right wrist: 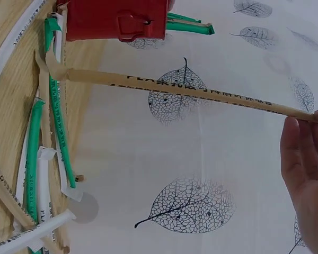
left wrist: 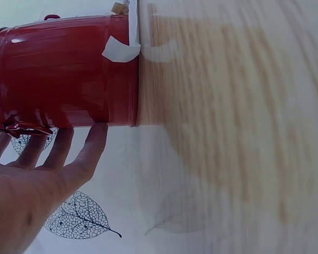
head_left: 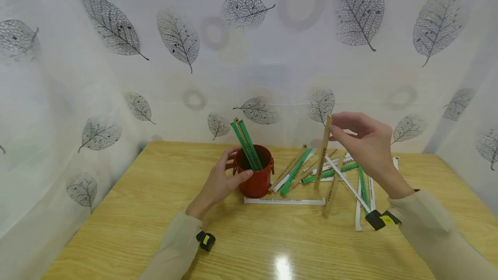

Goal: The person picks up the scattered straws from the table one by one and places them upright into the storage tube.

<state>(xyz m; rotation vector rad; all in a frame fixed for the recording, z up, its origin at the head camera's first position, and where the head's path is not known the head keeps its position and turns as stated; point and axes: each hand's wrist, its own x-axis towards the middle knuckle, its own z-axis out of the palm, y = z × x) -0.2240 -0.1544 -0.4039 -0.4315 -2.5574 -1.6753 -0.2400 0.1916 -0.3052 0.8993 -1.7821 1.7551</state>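
A small red metal bucket (head_left: 254,180) with side handles stands on the wooden table, several green and brown paper-wrapped straws (head_left: 247,144) leaning inside it. My left hand (head_left: 223,180) holds the bucket from its left side, thumb near the front rim and fingers round the back; the left wrist view shows fingertips against the red wall. Between thumb and fingers, my right hand (head_left: 363,139) pinches the top end of a brown paper-wrapped straw (right wrist: 169,91). That straw hangs nearly upright over the loose straws, right of the bucket, with black print along it.
Loose wrapped straws (head_left: 295,172) in white, green and brown lie crisscrossed right of the bucket. One white straw (head_left: 285,201) lies crosswise in front of it. A pale leaf-printed curtain (head_left: 272,72) hangs behind the wooden table (head_left: 155,211).
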